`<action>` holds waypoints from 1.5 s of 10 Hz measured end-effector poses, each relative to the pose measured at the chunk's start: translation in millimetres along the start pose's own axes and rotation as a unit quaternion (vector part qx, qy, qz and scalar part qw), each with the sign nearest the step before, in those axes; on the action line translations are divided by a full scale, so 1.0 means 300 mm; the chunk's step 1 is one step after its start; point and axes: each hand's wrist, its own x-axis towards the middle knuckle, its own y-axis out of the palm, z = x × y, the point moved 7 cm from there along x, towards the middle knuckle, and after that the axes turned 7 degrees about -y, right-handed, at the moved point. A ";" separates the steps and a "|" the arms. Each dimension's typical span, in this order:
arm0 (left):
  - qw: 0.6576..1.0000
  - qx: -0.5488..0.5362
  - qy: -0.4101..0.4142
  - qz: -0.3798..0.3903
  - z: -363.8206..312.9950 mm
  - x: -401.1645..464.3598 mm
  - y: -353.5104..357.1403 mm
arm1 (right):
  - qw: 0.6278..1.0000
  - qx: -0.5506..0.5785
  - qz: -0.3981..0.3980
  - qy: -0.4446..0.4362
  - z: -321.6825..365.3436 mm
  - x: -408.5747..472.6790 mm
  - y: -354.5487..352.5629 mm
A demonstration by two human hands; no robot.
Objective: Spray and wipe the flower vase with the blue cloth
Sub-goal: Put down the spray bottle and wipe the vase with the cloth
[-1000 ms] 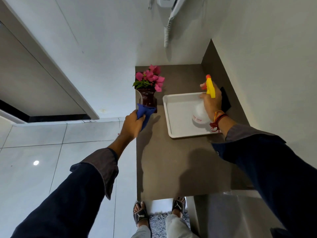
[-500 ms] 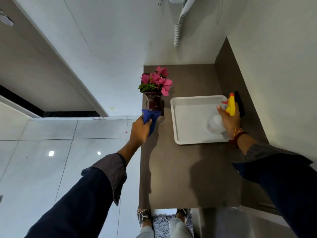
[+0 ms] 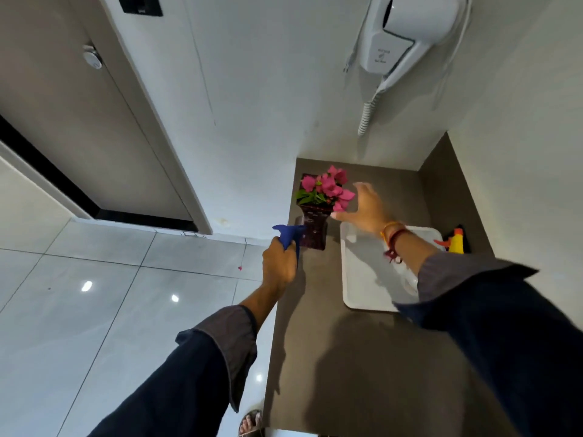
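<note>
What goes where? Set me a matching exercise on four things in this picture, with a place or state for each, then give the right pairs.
Things:
1. Dark red glass vase
2. Blue cloth
3. Yellow-topped spray bottle
4. Open right hand

Places or states:
A. bunched in the left hand
B. beside the pink flowers, holding nothing
C. at the far right side of the white tray, let go
D. standing at the left edge of the brown counter

Pairs: 1-D, 2-A, 3-C, 4-B

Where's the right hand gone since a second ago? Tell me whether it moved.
Yes. The right hand let go of the spray bottle and crossed the white tray leftward, toward the vase.
</note>
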 end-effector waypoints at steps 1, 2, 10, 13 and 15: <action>0.999 -0.025 0.020 -0.014 -0.032 0.008 -0.033 | 0.980 -0.109 0.148 -0.070 0.032 0.075 -0.001; 0.998 -0.052 0.027 -0.021 -0.050 0.007 -0.050 | 0.982 -0.070 0.152 -0.083 0.041 0.076 -0.003; 0.996 -0.027 0.006 -0.086 -0.247 -0.061 0.283 | 0.993 -0.052 0.090 -0.050 0.073 0.118 -0.036; 0.996 0.039 0.076 0.035 -0.142 -0.135 0.339 | 0.993 -0.046 0.096 -0.052 0.075 0.115 -0.027; 0.955 -0.172 -0.195 -0.140 -0.044 -0.085 0.171 | 0.992 -0.053 0.108 -0.038 0.092 0.105 -0.030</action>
